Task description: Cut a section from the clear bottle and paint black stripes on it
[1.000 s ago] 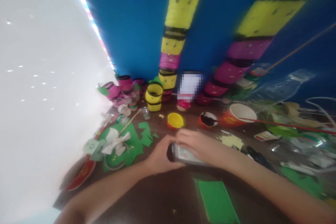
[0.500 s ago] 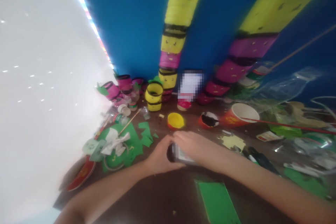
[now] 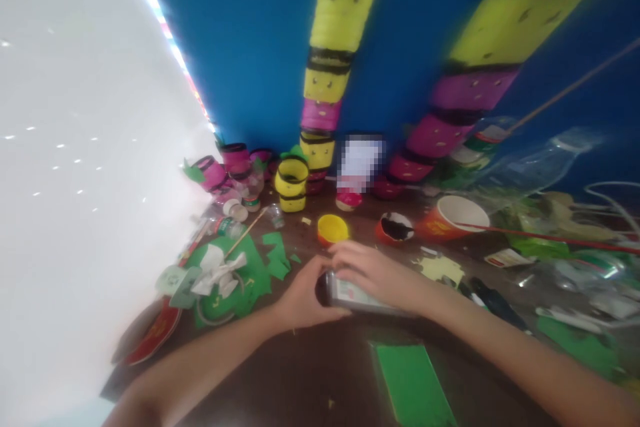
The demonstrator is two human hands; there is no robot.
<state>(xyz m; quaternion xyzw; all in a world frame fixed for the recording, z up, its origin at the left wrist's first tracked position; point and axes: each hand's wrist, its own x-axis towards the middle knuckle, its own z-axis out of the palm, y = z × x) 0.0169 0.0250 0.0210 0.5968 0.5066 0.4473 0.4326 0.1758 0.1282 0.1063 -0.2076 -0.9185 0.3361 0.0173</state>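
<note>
A flat-looking thing with a clear or grey edge and a pale printed face (image 3: pixel 350 293) lies low over the table; its exact kind does not show. My left hand (image 3: pixel 303 297) curves around its left end, thumb below and fingers above. Over its top and far side rests my right hand (image 3: pixel 373 273), fingers bent and pressed on it, hiding much of it. Just beyond the hands stands a small cup of yellow paint (image 3: pixel 333 230). A green sheet pack in clear wrap (image 3: pixel 415 383) lies on the near side.
Left are green paper scraps (image 3: pixel 276 257), crumpled white tissue (image 3: pixel 217 270) and a red bowl (image 3: pixel 157 333). A dark-paint cup (image 3: pixel 395 228), a paper bucket (image 3: pixel 457 217) and clear plastic bottles (image 3: pixel 545 163) stand right. Painted yellow and pink pots (image 3: pixel 291 177) line the blue wall.
My right hand lifts slightly and its fingers shift, baring more of the printed face. My left hand keeps its hold. The view sways slightly.
</note>
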